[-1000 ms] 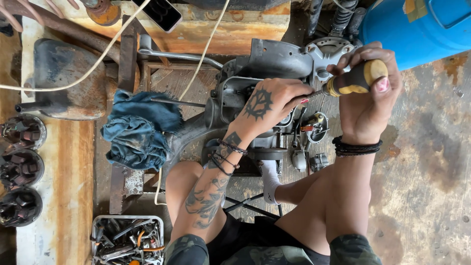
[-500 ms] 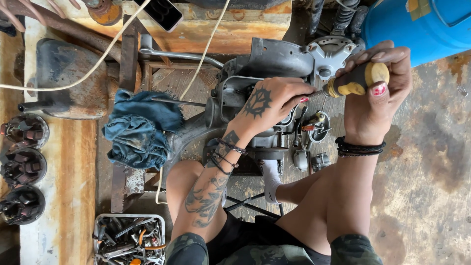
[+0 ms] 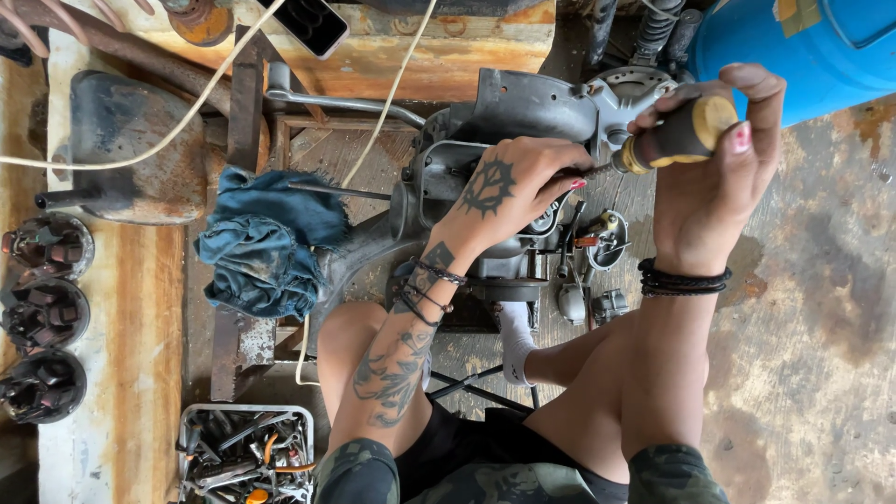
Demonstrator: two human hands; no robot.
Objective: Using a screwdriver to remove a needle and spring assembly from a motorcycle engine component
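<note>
the head view looks straight down on a grey metal engine casing (image 3: 523,112) that sits on a wooden pallet (image 3: 308,149) between the person's bare knees. a blue barrel (image 3: 812,47) fills the top right corner, standing on stained concrete. left of the engine lies a rusty dark metal seat-like part (image 3: 131,149), and beside the casing a crumpled blue denim rag (image 3: 261,243) rests on the pallet. three round dark wound coil parts (image 3: 42,317) line the left edge on a worn plank. a wire tray of mixed tools (image 3: 243,453) sits at the bottom left, near the left knee. the right hand (image 3: 709,187) is closed around the black and yellow handle of a screwdriver (image 3: 677,135), held level above the engine's right side. the left hand (image 3: 509,187), tattooed on its back, lies over the casing with fingers curled, pinching the screwdriver's shaft near the tip. small carburettor pieces (image 3: 597,243) lie just beside the engine.
</note>
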